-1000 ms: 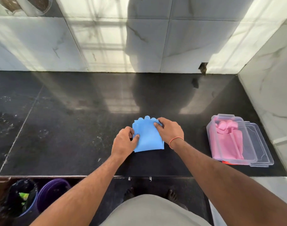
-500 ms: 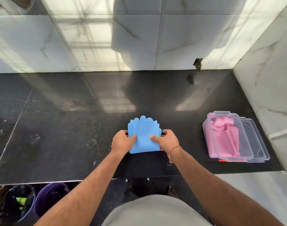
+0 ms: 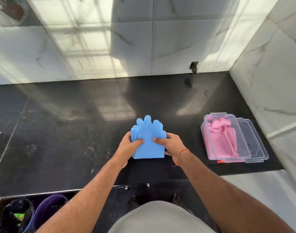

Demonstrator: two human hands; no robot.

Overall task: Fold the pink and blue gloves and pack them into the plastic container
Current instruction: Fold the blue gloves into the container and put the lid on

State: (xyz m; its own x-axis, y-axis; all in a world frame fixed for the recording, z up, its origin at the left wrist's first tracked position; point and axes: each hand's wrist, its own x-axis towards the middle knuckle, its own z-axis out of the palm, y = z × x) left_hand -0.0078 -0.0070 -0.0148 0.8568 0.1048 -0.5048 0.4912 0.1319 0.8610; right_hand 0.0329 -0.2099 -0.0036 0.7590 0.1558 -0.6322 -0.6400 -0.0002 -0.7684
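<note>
The folded blue gloves [image 3: 148,132] form a flat stack near the front middle of the black counter, fingertips pointing away from me. My left hand [image 3: 127,146] grips the stack's left edge with the thumb on top. My right hand [image 3: 172,145] grips the right edge the same way. Whether the stack rests on the counter or is just off it, I cannot tell. To the right stands the clear plastic container [image 3: 207,142], uncovered, with the folded pink gloves [image 3: 222,142] lying inside it.
The container's clear lid [image 3: 255,145] lies under and beside it on the right. The black stone counter [image 3: 59,132] ends at white marble walls behind and to the right. Below the front edge stand a purple bucket [image 3: 46,209] and a dark bin [image 3: 14,214].
Both hands shifted from pressing on top of the blue gloves to gripping the stack by its left and right edges. The camera view moved slightly.
</note>
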